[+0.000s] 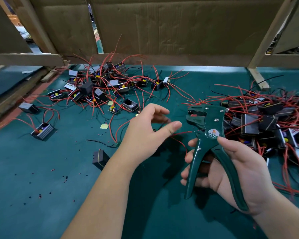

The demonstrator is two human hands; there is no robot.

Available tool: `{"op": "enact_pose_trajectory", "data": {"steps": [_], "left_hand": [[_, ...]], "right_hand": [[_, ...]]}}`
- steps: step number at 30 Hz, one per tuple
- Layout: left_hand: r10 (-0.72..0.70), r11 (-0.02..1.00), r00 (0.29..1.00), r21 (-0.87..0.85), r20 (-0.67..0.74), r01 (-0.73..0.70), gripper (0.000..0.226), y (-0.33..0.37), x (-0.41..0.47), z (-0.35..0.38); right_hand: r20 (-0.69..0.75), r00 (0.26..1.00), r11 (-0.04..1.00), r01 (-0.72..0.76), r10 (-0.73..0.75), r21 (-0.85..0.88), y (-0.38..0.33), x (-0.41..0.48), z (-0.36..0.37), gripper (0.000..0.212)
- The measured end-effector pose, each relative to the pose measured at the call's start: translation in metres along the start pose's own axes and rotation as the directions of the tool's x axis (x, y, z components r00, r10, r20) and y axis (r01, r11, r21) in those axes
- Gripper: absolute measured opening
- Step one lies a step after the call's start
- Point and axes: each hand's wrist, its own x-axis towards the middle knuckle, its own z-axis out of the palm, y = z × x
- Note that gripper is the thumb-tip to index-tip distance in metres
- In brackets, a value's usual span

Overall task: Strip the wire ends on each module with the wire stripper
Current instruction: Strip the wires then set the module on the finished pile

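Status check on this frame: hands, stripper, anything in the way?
Right hand grips the wire stripper, handles spread. Left hand open, empty, over the mat. Red wire lies between them. Module piles behind and right; nothing blocks.

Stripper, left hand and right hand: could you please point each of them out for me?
Stripper (pixel 207 144): head view, green body below the round label.
Left hand (pixel 143 131): head view, back of the hand.
Right hand (pixel 245 169): head view, palm beside the handle.
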Motion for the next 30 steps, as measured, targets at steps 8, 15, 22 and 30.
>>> {"op": "enact_pose_trajectory", "data": {"steps": [8,15,22,30], "left_hand": [[-0.01,0.998,0.993,-0.064,0.119,0.017,0.049,0.002,-0.001,-0.025],[-0.02,0.991,0.989,-0.127,0.143,0.038,0.022,0.0,0.002,-0.022],[0.041,0.986,0.999,-0.16,0.01,-0.039,0.018,0.004,0.003,-0.011],[0.313,0.947,0.945,0.103,-0.094,-0.303,0.013,0.006,0.001,-0.004]], "right_hand": [[-0.028,1.0,1.0,0.001,-0.001,-0.002,-0.002,0.0,-0.001,0.071],[0.002,1.0,1.0,-0.014,0.014,-0.02,-0.001,0.0,-0.001,0.068],[0.096,0.992,0.996,-0.08,0.083,-0.04,-0.001,-0.002,0.0,0.066],[0.145,0.986,0.995,-0.069,0.08,-0.075,0.001,-0.003,-0.003,0.062]]}}
